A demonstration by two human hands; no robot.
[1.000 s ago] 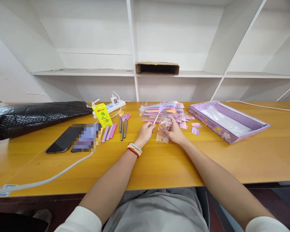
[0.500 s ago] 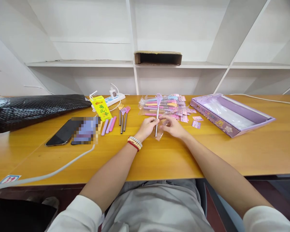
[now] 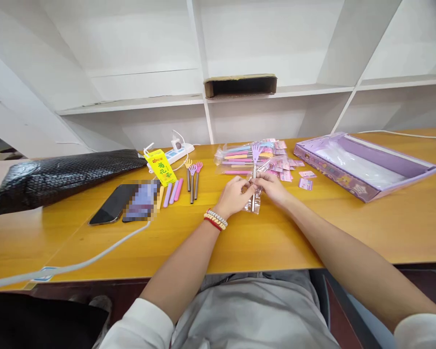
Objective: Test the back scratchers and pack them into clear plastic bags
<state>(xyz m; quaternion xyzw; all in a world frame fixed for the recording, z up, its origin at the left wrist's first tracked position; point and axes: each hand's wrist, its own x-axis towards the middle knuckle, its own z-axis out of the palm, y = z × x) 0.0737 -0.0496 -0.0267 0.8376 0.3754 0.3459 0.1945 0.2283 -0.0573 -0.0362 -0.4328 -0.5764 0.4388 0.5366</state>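
Observation:
A small back scratcher [image 3: 256, 154] with a lilac claw head and a metal shaft stands between my hands, head pointing away from me. Its lower shaft lies in or against a clear plastic bag [image 3: 257, 205]; which of the two is hard to tell. My left hand [image 3: 236, 196] is closed, thumb and fingers pinching the shaft near the bag's mouth. From the other side, my right hand [image 3: 273, 187] pinches the bag beside the shaft. Their fingertips nearly meet. Just beyond lies a pile of bagged back scratchers [image 3: 236, 156] in several colours.
Left are three unbagged scratchers [image 3: 192, 182], coloured handle sleeves [image 3: 173, 192], a yellow packet [image 3: 160, 167], phones [image 3: 111, 206], a power strip [image 3: 178, 152], a black wrapped bundle [image 3: 69, 179] and a white cable [image 3: 105, 249]. Right are small cards [image 3: 305, 184] and a purple box [image 3: 370, 191].
My hands have drawn together around the shaft. The bag now spreads about the lower shaft, where before it hung by my right hand. The whole view has shifted and tilted slightly.

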